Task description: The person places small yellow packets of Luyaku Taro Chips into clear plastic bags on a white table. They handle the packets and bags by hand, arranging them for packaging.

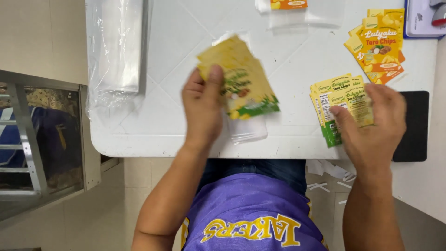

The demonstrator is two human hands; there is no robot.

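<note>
Over the white counter (pixel 153 130), the left hand (pixel 202 108) has its fingers clamped on a yellow-green label (pixel 241 83) with a clear bag (pixel 248 131) beneath, while the right hand (pixel 374 123) pinches a stack of labels (pixel 337 97) near the edge

Bare bench (pixel 167 56) lies open between the roll of clear plastic bags (pixel 116 46) on the left edge and the yellow label (pixel 241 83) the left hand (pixel 202 109) holds, with room to pass there. The middle strip toward the far edge is partly taken by a flat clear bag (pixel 306 14). On the right, the stack of labels (pixel 339 104) under the right hand (pixel 374 125), the fanned orange-and-yellow labels (pixel 378 44) and a black pad (pixel 413 125) crowd the surface.
</note>
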